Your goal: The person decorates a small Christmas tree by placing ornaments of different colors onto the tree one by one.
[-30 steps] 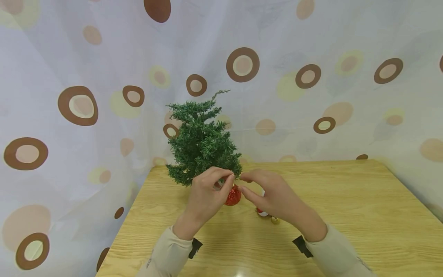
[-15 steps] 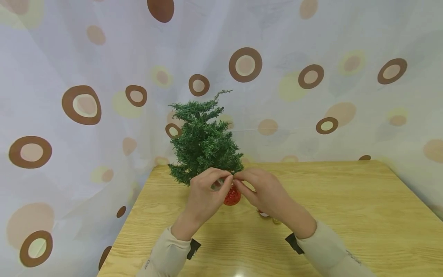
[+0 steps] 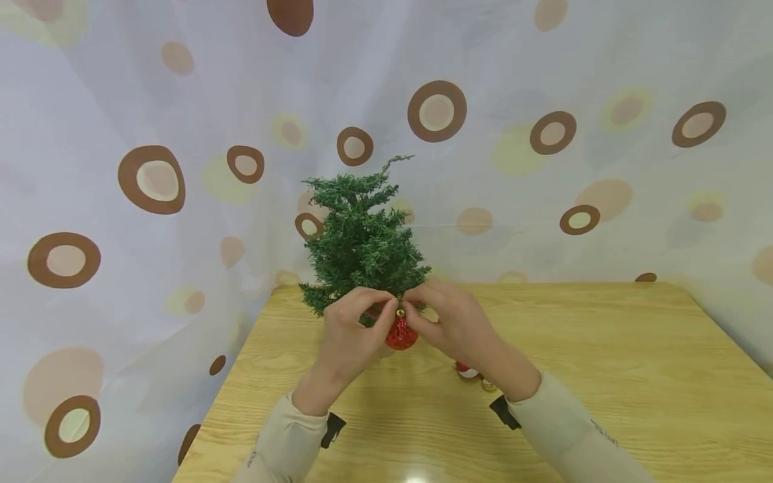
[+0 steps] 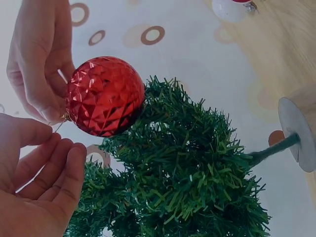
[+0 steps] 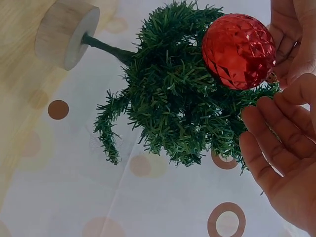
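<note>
A shiny red Christmas ball (image 3: 401, 335) with a faceted surface hangs between the two hands, its gold cap upward in the head view. My left hand (image 3: 353, 329) pinches the thin hanging loop between thumb and forefinger, as the left wrist view shows. From the other side, my right hand (image 3: 459, 329) pinches at the loop just above the cap; in the right wrist view its other fingers (image 5: 284, 133) are spread loosely. Right behind the ball stands a green artificial Christmas tree (image 3: 368, 248), its lower front branches partly hidden by the hands.
On the wooden table (image 3: 574, 335), a red-and-white ornament (image 3: 466, 370) and a small gold ball (image 3: 488, 385) lie beside the right forearm, partly covered. The tree has a round wooden base (image 5: 66, 33). A patterned curtain (image 3: 501, 54) hangs behind the table.
My right hand has moved left to meet the left hand, and its thumb and forefinger have closed at the ball's loop. The ball's gold cap now shows between the hands.
</note>
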Available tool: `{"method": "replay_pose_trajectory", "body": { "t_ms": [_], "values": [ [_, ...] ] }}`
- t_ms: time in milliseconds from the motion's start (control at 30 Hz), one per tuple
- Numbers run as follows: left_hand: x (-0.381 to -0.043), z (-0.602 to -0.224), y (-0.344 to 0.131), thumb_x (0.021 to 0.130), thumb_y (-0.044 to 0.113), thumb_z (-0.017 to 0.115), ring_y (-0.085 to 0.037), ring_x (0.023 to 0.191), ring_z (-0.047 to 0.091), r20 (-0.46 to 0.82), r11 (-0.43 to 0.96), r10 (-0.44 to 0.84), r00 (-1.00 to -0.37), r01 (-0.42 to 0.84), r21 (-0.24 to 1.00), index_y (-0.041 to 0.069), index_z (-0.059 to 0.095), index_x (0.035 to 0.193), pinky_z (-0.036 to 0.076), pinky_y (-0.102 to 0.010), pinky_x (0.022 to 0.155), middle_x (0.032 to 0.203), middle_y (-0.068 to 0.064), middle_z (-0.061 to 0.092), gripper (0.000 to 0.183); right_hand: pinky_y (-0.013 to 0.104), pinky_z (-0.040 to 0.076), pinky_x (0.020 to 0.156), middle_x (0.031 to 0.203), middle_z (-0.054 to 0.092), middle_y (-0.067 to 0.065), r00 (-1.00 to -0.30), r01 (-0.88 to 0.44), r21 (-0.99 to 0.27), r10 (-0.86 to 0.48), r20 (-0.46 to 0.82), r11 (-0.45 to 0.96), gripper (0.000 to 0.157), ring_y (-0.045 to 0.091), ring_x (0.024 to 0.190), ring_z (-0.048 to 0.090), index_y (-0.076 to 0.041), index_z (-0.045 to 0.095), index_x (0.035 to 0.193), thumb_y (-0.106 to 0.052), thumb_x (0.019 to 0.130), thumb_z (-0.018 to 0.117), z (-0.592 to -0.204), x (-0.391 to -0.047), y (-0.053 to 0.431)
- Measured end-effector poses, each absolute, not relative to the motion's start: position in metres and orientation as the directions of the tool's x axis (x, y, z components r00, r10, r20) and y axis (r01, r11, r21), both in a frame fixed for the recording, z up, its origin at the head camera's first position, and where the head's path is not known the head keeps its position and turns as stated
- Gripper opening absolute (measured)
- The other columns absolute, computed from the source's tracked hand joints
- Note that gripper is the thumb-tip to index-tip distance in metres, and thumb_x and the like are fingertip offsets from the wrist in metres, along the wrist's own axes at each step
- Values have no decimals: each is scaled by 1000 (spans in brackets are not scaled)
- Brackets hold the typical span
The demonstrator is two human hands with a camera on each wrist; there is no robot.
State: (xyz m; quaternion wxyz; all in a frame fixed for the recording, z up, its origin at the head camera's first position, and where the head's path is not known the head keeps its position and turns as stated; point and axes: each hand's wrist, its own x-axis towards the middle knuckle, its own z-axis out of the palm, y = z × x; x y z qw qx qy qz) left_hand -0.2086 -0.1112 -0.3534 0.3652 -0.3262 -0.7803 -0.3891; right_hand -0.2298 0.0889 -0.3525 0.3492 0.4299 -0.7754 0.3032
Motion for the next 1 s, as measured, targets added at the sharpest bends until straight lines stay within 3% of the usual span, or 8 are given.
{"method": "replay_pose_trajectory", "body": {
  "t_ms": [233, 733, 1000],
  "values": [
    [-214, -349, -117, 97, 4, 74, -16, 74, 71, 833, 516, 200, -515, 779, 358, 3, 80, 97, 62, -29, 66, 88, -9, 76, 6, 32, 60, 66, 90, 75, 9, -375, -878, -162, -435, 819, 451, 7, 20, 81, 72, -4, 77, 98, 0, 95, 72, -343, -238, 82],
    [-223, -342, -125, 97, 4, 74, -17, 67, 64, 863, 603, 83, -499, 715, 355, 0, 80, 97, 55, -27, 60, 81, -9, 67, 7, 33, 61, 70, 94, 75, 9, -449, -833, -199, -419, 789, 517, 5, 21, 83, 72, -4, 76, 99, -3, 97, 71, -328, -251, 58],
    [-229, -336, -129, 97, 4, 74, -20, 67, 61, 879, 634, 59, -473, 698, 333, -2, 79, 96, 53, -30, 58, 79, -12, 66, 8, 33, 60, 69, 94, 74, 9, -427, -834, -167, -424, 799, 526, 5, 21, 81, 71, -3, 74, 100, -3, 98, 69, -324, -258, 50]
  ]
}}
